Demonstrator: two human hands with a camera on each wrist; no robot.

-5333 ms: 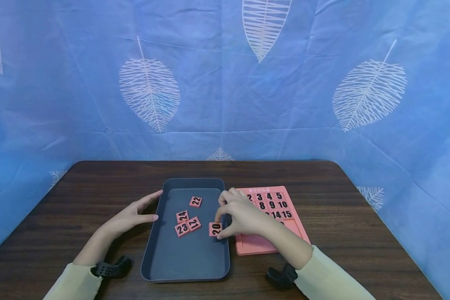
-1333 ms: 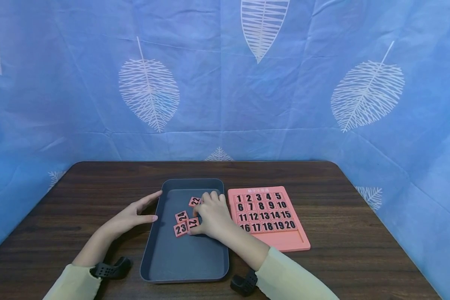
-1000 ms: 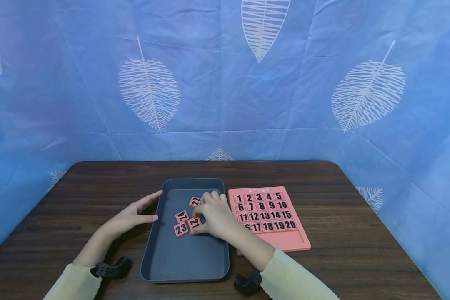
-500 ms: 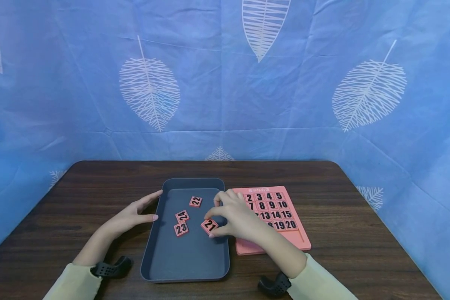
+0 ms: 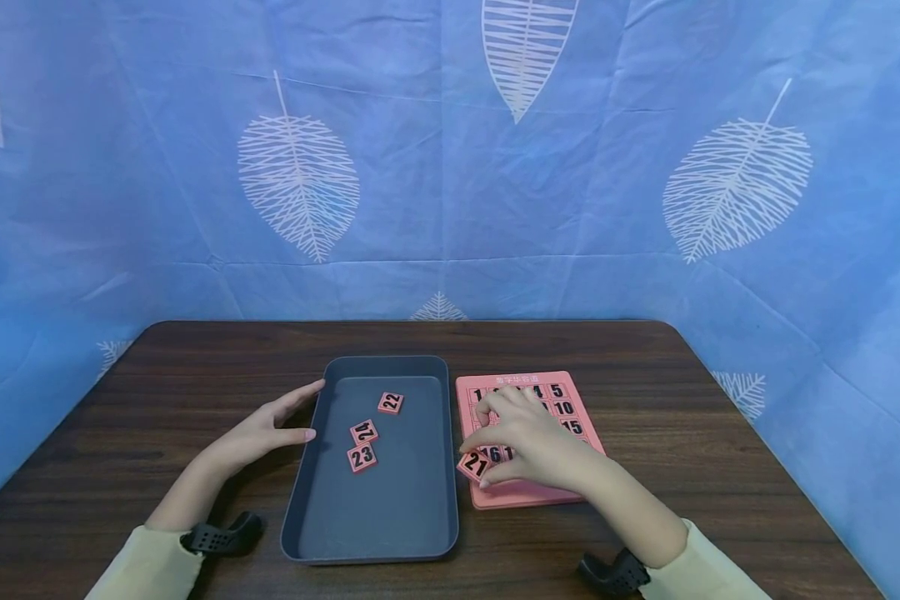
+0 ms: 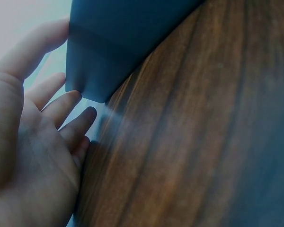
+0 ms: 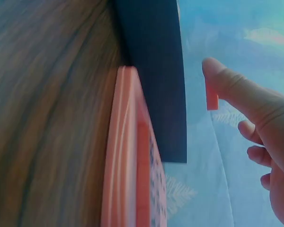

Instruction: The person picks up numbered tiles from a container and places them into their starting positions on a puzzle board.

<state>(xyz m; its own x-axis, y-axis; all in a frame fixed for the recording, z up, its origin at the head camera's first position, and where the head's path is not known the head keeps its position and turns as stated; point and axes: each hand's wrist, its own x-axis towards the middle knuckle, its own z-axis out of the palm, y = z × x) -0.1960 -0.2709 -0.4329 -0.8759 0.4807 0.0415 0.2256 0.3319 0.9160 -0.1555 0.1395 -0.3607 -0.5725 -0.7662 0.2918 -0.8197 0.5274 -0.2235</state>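
My right hand point(image 5: 528, 442) pinches a pink number tile marked 21 point(image 5: 474, 465) between thumb and index finger. It holds the tile over the lower left corner of the pink number board point(image 5: 540, 493). In the right wrist view the tile point(image 7: 212, 98) shows edge-on below the thumb, raised above the board point(image 7: 120, 156). Rows of numbered tiles fill the upper part of the board, partly covered by the hand. My left hand point(image 5: 266, 429) rests with spread, straight fingers against the left wall of the dark grey tray point(image 5: 375, 521). In the left wrist view its fingertips touch the tray wall point(image 6: 104, 52).
Three loose tiles lie in the tray: 22 point(image 5: 391, 403), 24 point(image 5: 363, 432) and 23 point(image 5: 362, 457). Tray and board stand side by side on a dark wooden table point(image 5: 690, 467). A blue curtain with white leaves point(image 5: 390, 167) hangs behind.
My right hand placed tile 20 on the board, then picked tile 21 from beside 23 in the tray and carried it right over the board. My left hand stays put.
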